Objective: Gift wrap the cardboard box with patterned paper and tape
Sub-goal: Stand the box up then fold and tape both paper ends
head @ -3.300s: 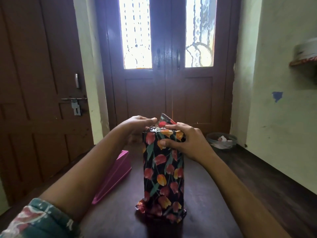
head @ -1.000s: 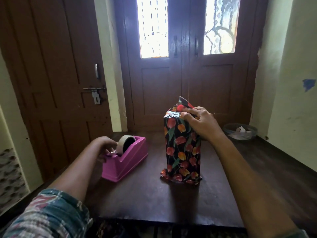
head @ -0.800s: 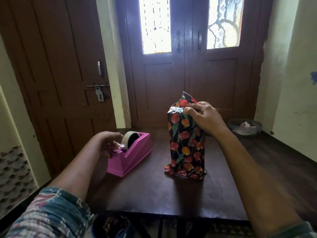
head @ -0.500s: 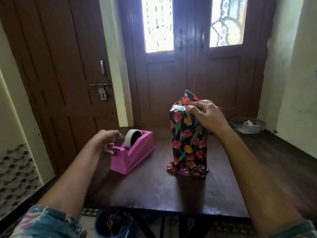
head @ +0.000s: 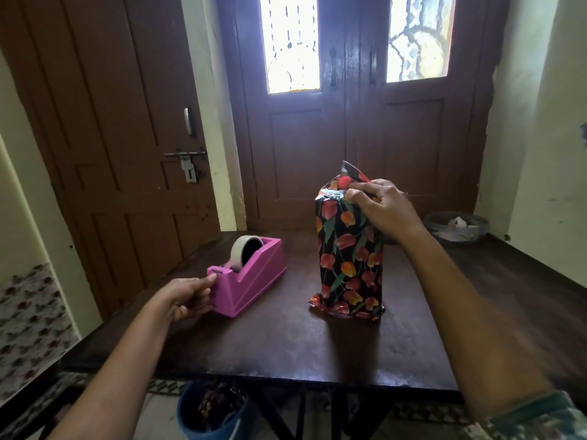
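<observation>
The cardboard box stands upright near the middle of the dark table, its sides already covered in the patterned paper, so the step in hand looks like closing the top end. The right hand grips the box at its top right, fingers curled over the folded-in paper and pressing it down, thumb on the near face. One pointed flap stands loose at the far side of the top. To the left and well apart from the box sits the pink tape dispenser with its tape roll. The left hand grips the dispenser's near end, thumb up by the cutter and fingers curled below it. Whether a tape end is already pinched is too small to tell. The next move probably calls for drawing out a strip, tearing it against the cutter without dragging the dispenser along, and carrying it right to the top of the box while the folds stay held. The crumpled paper at the bottom may need attention too.
</observation>
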